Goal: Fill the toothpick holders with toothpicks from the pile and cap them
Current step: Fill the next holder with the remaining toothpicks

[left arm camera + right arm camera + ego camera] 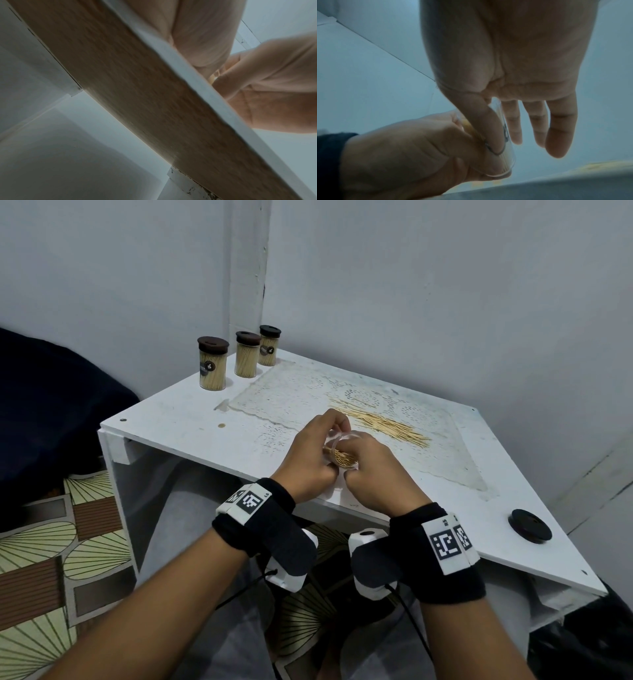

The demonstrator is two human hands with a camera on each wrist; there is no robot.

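Observation:
Both hands hold a clear toothpick holder (pixel 342 455) tilted over the table's front edge, its open mouth facing me and toothpicks packed inside. My left hand (pixel 308 453) grips it from the left. My right hand (pixel 373 470) pinches it from the right. In the right wrist view the right hand's (pixel 513 67) thumb lies along the holder (pixel 506 163), three fingers hang straight, and the left hand (pixel 412 155) wraps its base. The loose toothpick pile (pixel 387 426) lies just behind the hands. A dark cap (pixel 530 524) lies alone at the table's right.
Three filled, capped holders (pixel 212 364) (pixel 247 355) (pixel 269 346) stand at the back left corner of the white table (pixel 191 419). A lace mat (pixel 291 395) covers its middle. Grey walls close the back and right. A dark cushion (pixel 51 405) sits to the left.

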